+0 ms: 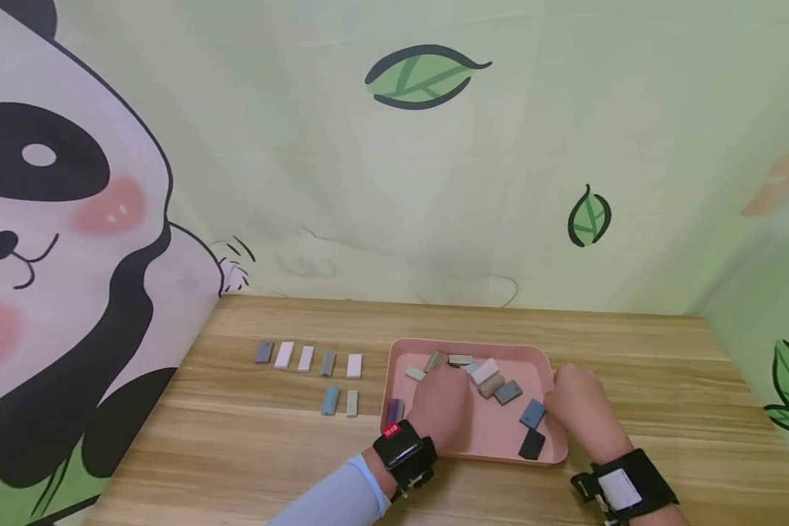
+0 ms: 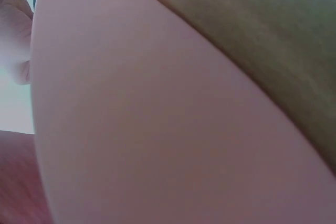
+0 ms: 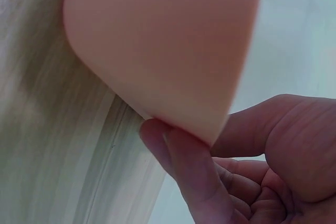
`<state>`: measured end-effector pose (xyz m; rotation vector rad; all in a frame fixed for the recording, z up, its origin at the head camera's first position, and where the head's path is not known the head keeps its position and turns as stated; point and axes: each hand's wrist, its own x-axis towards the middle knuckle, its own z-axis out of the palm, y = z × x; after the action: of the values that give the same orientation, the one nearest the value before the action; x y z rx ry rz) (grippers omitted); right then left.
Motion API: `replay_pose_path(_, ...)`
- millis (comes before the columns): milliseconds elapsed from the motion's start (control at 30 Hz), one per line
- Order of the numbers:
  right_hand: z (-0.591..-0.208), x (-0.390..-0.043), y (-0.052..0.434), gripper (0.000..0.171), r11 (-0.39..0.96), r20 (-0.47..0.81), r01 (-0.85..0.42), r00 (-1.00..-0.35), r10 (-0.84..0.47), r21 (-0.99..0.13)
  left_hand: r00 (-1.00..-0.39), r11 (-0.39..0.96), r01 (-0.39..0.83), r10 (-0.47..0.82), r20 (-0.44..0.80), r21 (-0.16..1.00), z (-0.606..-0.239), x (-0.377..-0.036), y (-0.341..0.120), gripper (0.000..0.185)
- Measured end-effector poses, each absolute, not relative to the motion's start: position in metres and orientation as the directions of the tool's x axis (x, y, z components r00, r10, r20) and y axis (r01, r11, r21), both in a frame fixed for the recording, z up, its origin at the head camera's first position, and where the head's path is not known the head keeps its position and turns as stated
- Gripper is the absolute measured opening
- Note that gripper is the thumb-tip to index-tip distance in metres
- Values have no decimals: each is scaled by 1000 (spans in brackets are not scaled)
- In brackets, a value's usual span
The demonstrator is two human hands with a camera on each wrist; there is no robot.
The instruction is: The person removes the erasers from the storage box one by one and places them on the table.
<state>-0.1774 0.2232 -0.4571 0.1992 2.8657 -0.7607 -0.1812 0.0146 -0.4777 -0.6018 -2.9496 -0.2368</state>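
A pink tray (image 1: 486,438) lies on the wooden table with several small rectangular blocks in it. My right hand (image 1: 580,403) pinches the tray's right rim, thumb inside and fingers against the outer wall, as the right wrist view shows. My left hand (image 1: 439,402) reaches down into the left half of the tray; its fingertips are hidden behind the hand. Near it are a green block (image 1: 432,361), a pale block (image 1: 415,373) and a purple block (image 1: 395,410). A white block (image 1: 484,371), a brown one (image 1: 492,385) and a grey one (image 1: 508,392) cluster to its right. Closest to my right hand lie a blue block (image 1: 532,413) and a black block (image 1: 532,443).
Left of the tray, blocks stand apart in two rows on the table (image 1: 250,453). The back row runs from a grey block (image 1: 264,352) to a white block (image 1: 354,366); in front are a blue block (image 1: 330,400) and a pale green block (image 1: 351,403). A printed cloth (image 1: 289,146) hangs behind.
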Motion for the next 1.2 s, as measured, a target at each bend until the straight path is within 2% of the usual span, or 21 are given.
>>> replay_pose_path(267, -457, -176, 222, 14, 867, -199, 170, -976, 83, -469, -911, 902, 403, 379, 161, 157, -483, -179, 3, 6)
replay_pose_path(433, -457, -176, 223, 12, 860, -219, 183, -972, 85, -476, -911, 905, 387, 347, 222, 177, -475, -178, -11, 9)
replay_pose_path(533, -457, -175, 224, 11, 858, -230, 190, -969, 87, -478, -911, 892, 384, 324, 256, 240, -468, -179, -20, 16)
replay_pose_path(733, -456, -175, 224, 11, 863, -222, 182, -971, 84, -471, -954, 822, 290, 207, 218, 490, -450, -181, -42, 33)
replay_pose_path(833, -456, -176, 223, 10, 866, -217, 178, -973, 82, -468, -969, 833, 225, 137, 205, 506, -439, -180, -54, 36)
replay_pose_path(1000, -456, -176, 222, 11, 860, -213, 176, -974, 81, -479, -971, 867, 149, 37, 236, 476, -429, -183, -79, 23)
replay_pose_path(1200, -458, -175, 224, 14, 843, -221, 191, -971, 88, -503, -961, 826, 73, -91, 260, 559, -428, -184, -109, 4)
